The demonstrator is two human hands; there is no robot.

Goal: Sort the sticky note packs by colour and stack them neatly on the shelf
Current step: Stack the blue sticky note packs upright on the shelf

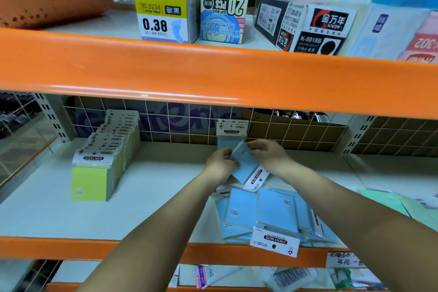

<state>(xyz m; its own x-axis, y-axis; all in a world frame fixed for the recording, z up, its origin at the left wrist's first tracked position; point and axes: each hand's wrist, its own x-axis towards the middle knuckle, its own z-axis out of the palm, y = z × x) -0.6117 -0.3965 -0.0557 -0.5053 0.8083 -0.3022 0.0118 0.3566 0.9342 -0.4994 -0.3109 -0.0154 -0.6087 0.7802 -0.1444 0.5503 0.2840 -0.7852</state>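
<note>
Blue sticky note packs (267,218) lie loosely heaped at the shelf (151,197) front edge. Above the heap, left hand (219,165) and right hand (266,153) both grip one tilted blue pack (246,168). Further left, yellow-green packs (104,161) stand in a row. One blue pack stands against the rear grid (189,123).

We are in a stationery shop or its stock room. We see metal shelving with orange beams (213,73) and a white shelf (47,208). On the upper level stand retail boxes of gel ink refills (161,12) and pens (222,15). Packs labelled "STICKY NOTE" stand in a row (104,154), and a handwritten price tag (343,259) is fixed on the front beam.
</note>
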